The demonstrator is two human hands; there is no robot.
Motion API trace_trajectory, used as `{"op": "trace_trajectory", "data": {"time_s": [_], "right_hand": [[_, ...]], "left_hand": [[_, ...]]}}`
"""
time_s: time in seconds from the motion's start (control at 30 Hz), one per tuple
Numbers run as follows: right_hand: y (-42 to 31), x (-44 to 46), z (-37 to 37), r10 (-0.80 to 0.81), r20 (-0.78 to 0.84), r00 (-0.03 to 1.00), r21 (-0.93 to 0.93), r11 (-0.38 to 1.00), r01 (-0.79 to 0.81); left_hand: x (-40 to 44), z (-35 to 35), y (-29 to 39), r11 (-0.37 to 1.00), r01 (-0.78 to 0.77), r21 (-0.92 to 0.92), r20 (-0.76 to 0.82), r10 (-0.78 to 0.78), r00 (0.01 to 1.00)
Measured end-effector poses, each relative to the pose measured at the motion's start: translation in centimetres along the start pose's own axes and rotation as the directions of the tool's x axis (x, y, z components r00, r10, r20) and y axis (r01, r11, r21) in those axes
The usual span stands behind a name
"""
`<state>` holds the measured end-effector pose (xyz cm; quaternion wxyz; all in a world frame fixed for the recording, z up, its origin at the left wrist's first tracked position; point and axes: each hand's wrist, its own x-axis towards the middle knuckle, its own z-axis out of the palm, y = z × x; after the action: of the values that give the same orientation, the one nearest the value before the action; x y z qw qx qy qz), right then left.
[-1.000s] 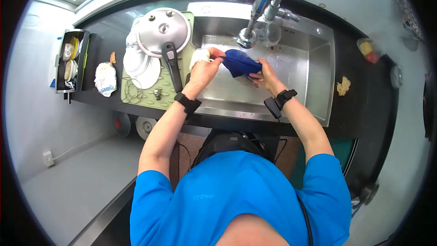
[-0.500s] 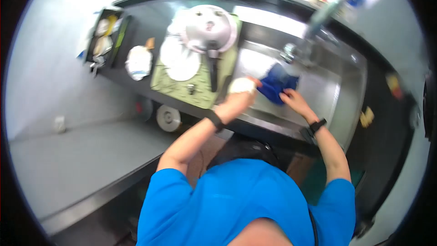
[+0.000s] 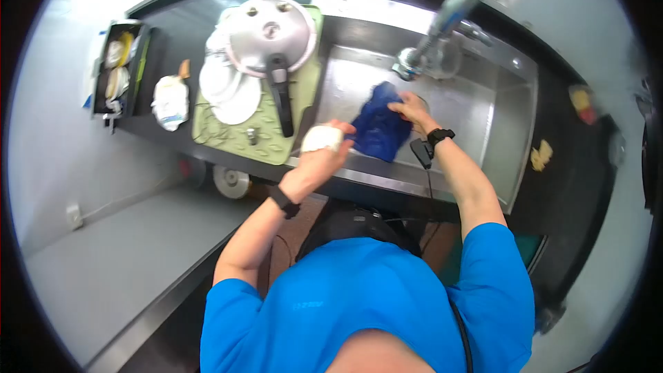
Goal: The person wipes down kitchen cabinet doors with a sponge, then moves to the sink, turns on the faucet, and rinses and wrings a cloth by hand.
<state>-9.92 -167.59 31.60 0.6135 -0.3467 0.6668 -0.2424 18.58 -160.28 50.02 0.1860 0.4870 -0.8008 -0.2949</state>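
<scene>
A dark blue cloth (image 3: pixel 378 128) hangs spread over the near part of the steel sink (image 3: pixel 472 114). My right hand (image 3: pixel 413 109) pinches its upper right edge below the faucet (image 3: pixel 409 63). At the cloth's left edge is my left hand (image 3: pixel 328 150), its fingers bent around a whitish, rounded item (image 3: pixel 322 139) and their tips touching the blue fabric. I cannot make out what the whitish item is. Black bands are on both wrists.
Left of the sink, a green mat (image 3: pixel 266 148) bears a pressure cooker lid (image 3: pixel 271 34), white plates (image 3: pixel 238 100) and a small metal part (image 3: pixel 252 136). Further left are a white package (image 3: pixel 170 102) and a black rack (image 3: pixel 117 72). A yellowish lump (image 3: pixel 541 155) lies right of the sink.
The blue cloth, bunched between both hands before, now hangs longer and more open, nearer the sink's front. My left hand has moved down toward the front edge. The camera view has shifted and turned.
</scene>
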Motion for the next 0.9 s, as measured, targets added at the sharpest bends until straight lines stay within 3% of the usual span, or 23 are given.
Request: {"op": "trace_trajectory", "data": {"time_s": [0.03, 0.1, 0.13, 0.2, 0.23, 0.27, 0.3, 0.37, 0.43, 0.47, 0.5, 0.57, 0.6, 0.63, 0.7, 0.77, 0.83, 0.9], "right_hand": [[-0.3, -0.3, -0.9, -0.069, 0.1, 0.993, 0.17, 0.984, 0.052], [-0.7, -1.1, -2.3, -0.214, 0.087, 0.973, 0.342, 0.924, 0.172], [0.9, 0.1, -3.4, -0.206, 0.077, 0.976, 0.339, 0.926, 0.169], [2.5, 1.4, -5.1, -0.344, -0.154, 0.926, -0.057, 0.939, 0.339], [2.8, 1.4, -5.5, -0.344, -0.162, 0.925, -0.059, 0.939, 0.339], [3.2, 1.4, -5.4, -0.387, -0.253, 0.887, -0.402, 0.876, 0.267], [2.8, 0.8, -4.8, -0.449, -0.317, 0.835, -0.686, 0.717, 0.125], [0.2, -0.9, -2.7, -0.484, -0.275, 0.83, -0.71, 0.685, 0.164], [-0.4, -1.7, -1.3, -0.462, 0.134, 0.877, -0.887, 0.338, 0.314], [-0.2, -2.6, -0.6, -0.565, 0.186, 0.804, -0.885, 0.259, 0.386], [0.4, -2.0, -0.2, -0.565, 0.183, 0.804, -0.883, 0.265, 0.387], [2.4, -0.1, 0.6, -0.391, 0.197, 0.899, -0.869, 0.356, 0.345], [2.3, -1.0, 0.4, -0.487, 0.166, 0.858, -0.776, 0.472, 0.418], [2.0, -1.6, 0.2, -0.489, 0.167, 0.856, -0.778, 0.468, 0.419], [0.5, -3.0, -0.5, -0.446, 0.149, 0.883, -0.502, 0.735, 0.456], [-2.0, -5.8, -0.6, -0.46, 0.186, 0.868, -0.413, 0.765, 0.494], [-4.5, -8.9, -0.4, -0.533, 0.313, 0.786, -0.156, 0.787, 0.596], [-8.3, -12.7, -0.3, -0.481, 0.35, 0.804, -0.141, 0.821, 0.553]], "left_hand": [[0.4, -0.1, 0.2, 1.0, 0.005, -0.006, 0.001, -0.005, 1.0], [1.0, -0.5, 1.0, 0.999, -0.022, -0.05, -0.025, 0.02, 0.999], [1.1, -0.2, 0.9, 0.999, -0.015, -0.046, -0.023, 0.014, 1.0], [1.4, 0.1, 1.3, 0.999, -0.018, -0.044, -0.005, 0.017, 1.0], [1.7, 0.1, 1.5, 0.999, -0.01, -0.034, 0.006, 0.01, 1.0], [1.8, 0.0, 1.7, 0.999, -0.02, -0.027, 0.01, 0.02, 1.0], [1.8, 0.1, 1.6, 0.999, -0.023, -0.026, 0.016, 0.023, 1.0], [1.7, 0.4, 1.4, 1.0, -0.017, -0.008, 0.014, 0.017, 1.0], [1.5, 0.6, 1.2, 1.0, -0.016, -0.001, 0.041, 0.017, 0.999], [1.4, 0.6, 1.1, 1.0, -0.013, 0.007, 0.059, 0.013, 0.998], [1.3, 0.6, 1.0, 1.0, -0.014, 0.011, 0.064, 0.013, 0.998], [1.0, 0.4, 1.0, 0.999, -0.035, 0.008, 0.058, 0.034, 0.998], [0.9, 0.4, 0.8, 0.999, -0.035, 0.007, 0.055, 0.034, 0.998], [0.9, 0.5, 0.5, 0.999, -0.013, 0.038, 0.085, 0.01, 0.996], [1.4, 0.4, 0.1, 0.998, 0.01, 0.067, 0.1, -0.017, 0.995], [2.4, 0.6, 0.4, 0.997, -0.028, 0.077, 0.009, 0.027, 1.0], [3.7, 0.6, 1.8, 0.998, -0.067, -0.005, -0.04, 0.067, 0.997], [4.4, 1.0, 2.8, 0.989, -0.119, -0.083, -0.089, 0.112, 0.99]]}}
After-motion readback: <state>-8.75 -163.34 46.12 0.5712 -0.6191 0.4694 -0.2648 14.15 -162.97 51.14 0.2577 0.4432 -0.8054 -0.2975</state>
